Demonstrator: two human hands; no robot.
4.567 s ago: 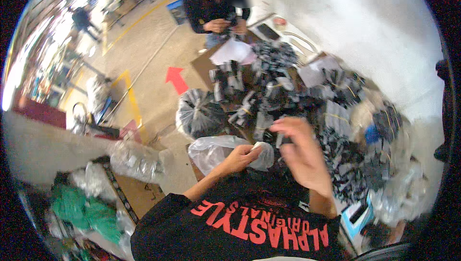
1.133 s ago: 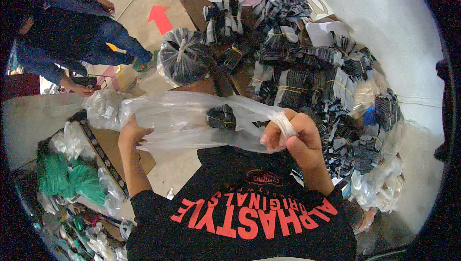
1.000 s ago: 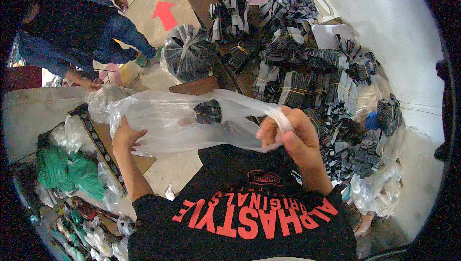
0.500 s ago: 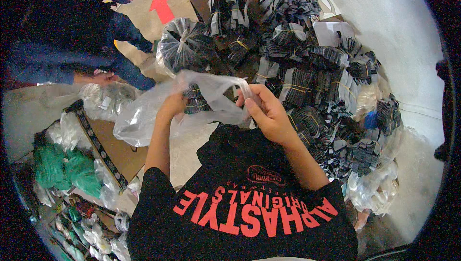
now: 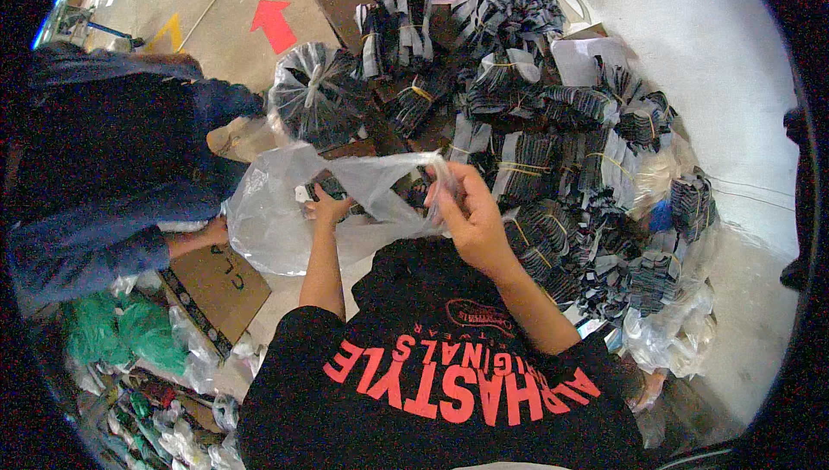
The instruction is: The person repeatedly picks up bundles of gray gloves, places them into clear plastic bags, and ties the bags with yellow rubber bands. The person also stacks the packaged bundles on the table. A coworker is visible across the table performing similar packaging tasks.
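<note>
At far left a co-worker's sleeve (image 5: 95,211) bends over a cardboard sheet (image 5: 216,276). Just beside it, the clear plastic bag (image 5: 285,211) hangs open in front of the person's chest. The left hand (image 5: 326,207) closes its grip on the bag's film near a dark bundle (image 5: 324,187) inside. The bag's rim stretches right to the right hand (image 5: 471,215), whose fingers pinch it tight. Right of that, banded dark bundles (image 5: 553,168) lie heaped on the floor.
</note>
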